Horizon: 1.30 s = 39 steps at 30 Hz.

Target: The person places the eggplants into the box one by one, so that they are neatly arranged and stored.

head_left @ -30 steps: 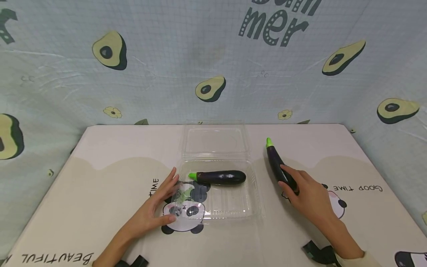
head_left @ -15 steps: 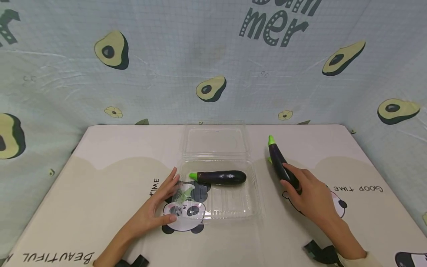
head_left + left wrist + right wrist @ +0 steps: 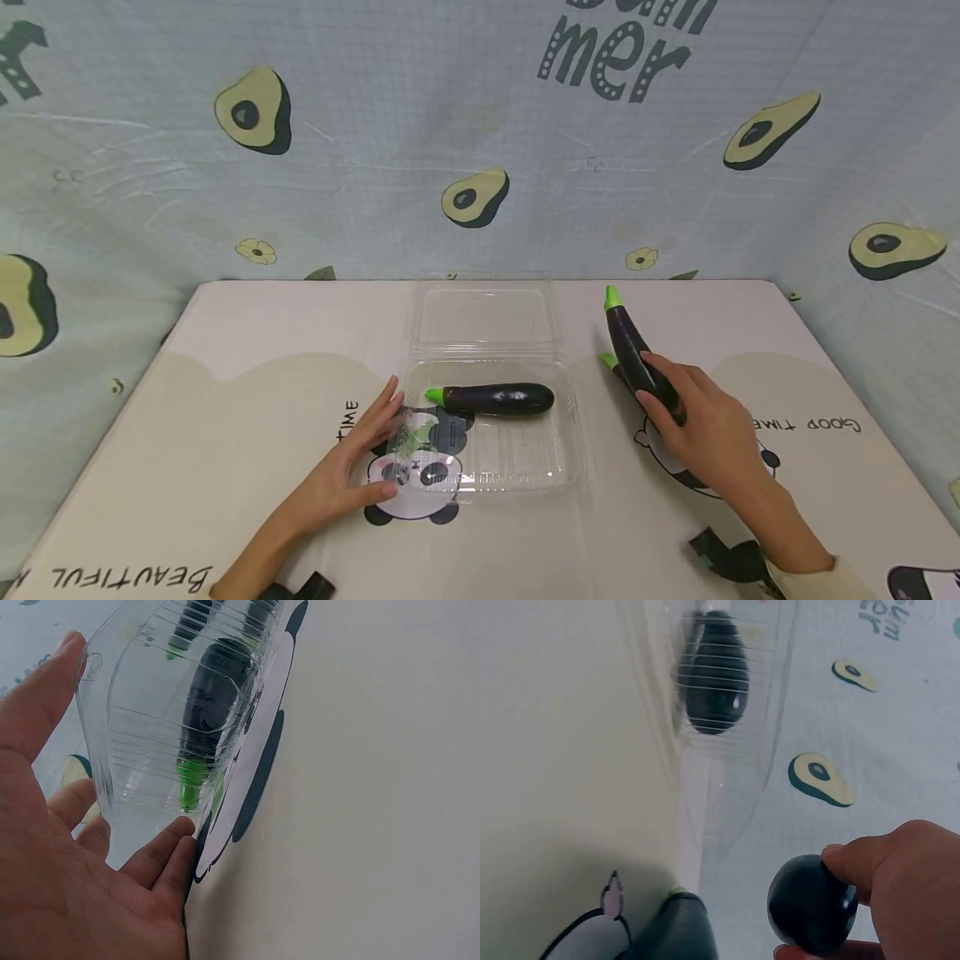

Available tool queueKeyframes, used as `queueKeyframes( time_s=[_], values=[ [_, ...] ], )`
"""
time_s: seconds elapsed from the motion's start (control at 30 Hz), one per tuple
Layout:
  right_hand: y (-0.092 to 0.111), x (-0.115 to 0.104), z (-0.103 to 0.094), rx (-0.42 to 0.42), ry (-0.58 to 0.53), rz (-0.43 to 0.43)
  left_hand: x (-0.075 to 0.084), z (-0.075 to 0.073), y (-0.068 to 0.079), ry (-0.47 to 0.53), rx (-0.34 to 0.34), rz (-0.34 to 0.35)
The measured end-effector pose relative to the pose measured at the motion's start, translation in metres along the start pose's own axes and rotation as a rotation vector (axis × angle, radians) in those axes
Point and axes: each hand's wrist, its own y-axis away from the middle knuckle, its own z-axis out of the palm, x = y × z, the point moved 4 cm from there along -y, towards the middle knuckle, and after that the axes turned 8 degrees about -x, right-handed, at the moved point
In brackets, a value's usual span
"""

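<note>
A dark purple eggplant point(image 3: 630, 346) with a bright green stem end is gripped near its thick end by my right hand point(image 3: 708, 429), raised above the table and tilted. Under it lies another eggplant point(image 3: 611, 362), mostly hidden; the right wrist view also shows this lower eggplant point(image 3: 679, 930). At the middle stands a clear plastic container point(image 3: 525, 458) with its lid folded back. One eggplant point(image 3: 502, 399) lies crosswise inside, its green end to the left. My left hand point(image 3: 337, 479), fingers extended, touches the container's left side.
The hinged lid point(image 3: 483, 317) lies flat toward the table's back edge. A printed cloth with avocados hangs behind the table point(image 3: 247, 400). Black wrist camera mounts point(image 3: 727, 557) sit by both forearms.
My right hand has lifted its eggplant up and slightly right, uncovering more of the eggplant beneath. The left hand and the container have stayed in place.
</note>
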Motion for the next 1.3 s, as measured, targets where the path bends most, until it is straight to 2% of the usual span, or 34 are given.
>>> queueKeyframes(
  time_s=[0.3, 0.63, 0.97, 1.3],
  values=[
    [-0.012, -0.006, -0.009, 0.056, -0.030, -0.079, -0.001, 0.001, 0.000, 0.001, 0.001, 0.011],
    [-0.020, -0.013, -0.013, 0.024, -0.059, -0.118, -0.002, 0.000, 0.001, 0.009, -0.002, 0.014],
    [-0.031, -0.021, -0.019, 0.032, -0.105, -0.184, 0.000, 0.000, 0.001, 0.018, -0.005, 0.007],
    [-0.036, -0.035, -0.015, 0.008, -0.118, -0.218, 0.000, 0.000, 0.000, 0.019, 0.001, 0.001]
  ],
)
